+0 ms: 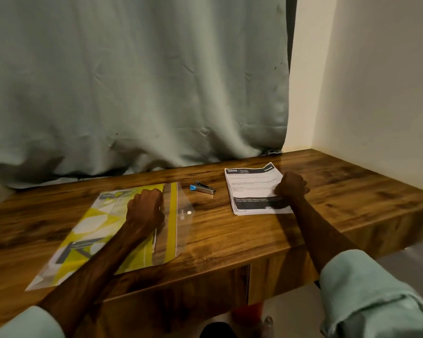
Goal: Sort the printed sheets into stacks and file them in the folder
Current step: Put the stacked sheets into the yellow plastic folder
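Your left hand rested on the clear plastic folder, knuckles up and fingers curled under, close to the folder's transparent flap with its yellow strip. Whether those fingers held anything beneath them, I could not tell. The folder lay flat and slanted on the left part of the wooden desk, with yellow and white printed pages showing through it and its near corner hanging over the desk's front edge.

Your right hand sat on the stack of printed sheets, fingers curled at the stack's right edge. I could not make out whether it pinched the top sheets or only pressed on them. The stack lay flat on the right part of the desk, well apart from the folder, its top page carrying a dark header and a dark band lower down.

A small stapler with a blue end lay between folder and stack, touching neither. A grey-green curtain hung behind the desk, with a cream wall to the right.
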The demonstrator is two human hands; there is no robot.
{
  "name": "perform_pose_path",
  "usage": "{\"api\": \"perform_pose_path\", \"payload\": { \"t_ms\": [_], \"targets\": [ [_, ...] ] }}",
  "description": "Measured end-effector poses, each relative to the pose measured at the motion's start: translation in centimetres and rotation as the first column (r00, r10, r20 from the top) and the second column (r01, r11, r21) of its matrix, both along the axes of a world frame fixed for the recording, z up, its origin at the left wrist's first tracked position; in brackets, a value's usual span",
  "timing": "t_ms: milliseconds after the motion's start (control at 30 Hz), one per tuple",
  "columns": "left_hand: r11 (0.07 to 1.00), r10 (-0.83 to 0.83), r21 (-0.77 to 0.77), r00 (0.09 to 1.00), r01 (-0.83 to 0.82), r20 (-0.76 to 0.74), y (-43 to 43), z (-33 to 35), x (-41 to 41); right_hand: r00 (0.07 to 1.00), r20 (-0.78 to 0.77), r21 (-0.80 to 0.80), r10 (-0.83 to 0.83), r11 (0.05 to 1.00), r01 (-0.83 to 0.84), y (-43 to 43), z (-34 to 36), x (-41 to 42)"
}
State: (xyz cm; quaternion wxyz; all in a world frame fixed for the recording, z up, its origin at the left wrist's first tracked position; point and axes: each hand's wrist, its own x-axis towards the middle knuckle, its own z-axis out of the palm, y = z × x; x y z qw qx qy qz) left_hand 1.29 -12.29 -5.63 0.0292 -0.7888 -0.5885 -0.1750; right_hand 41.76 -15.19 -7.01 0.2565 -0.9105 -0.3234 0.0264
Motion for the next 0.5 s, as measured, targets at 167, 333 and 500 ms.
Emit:
{"api": "perform_pose_path", "payload": {
  "t_ms": [167,333,500],
  "targets": [
    [1.000,-0.017,0.010,0.998,0.016,0.067,0.4,0.0,-0.4,0.996,0.068,0.162,-0.061,0.986,0.049,-0.4,-0.2,0.0],
    [1.000,-0.012,0.024,0.998,0.010,0.059,0.4,-0.2,-0.3,0.983,0.168,0.181,-0.067,0.983,0.036,-0.9,0.4,-0.7],
    [1.000,-0.012,0.021,0.997,0.010,0.071,0.5,-0.4,-0.3,0.963,0.263,0.244,-0.060,0.970,-0.006,-1.2,0.5,-1.9]
  ]
}}
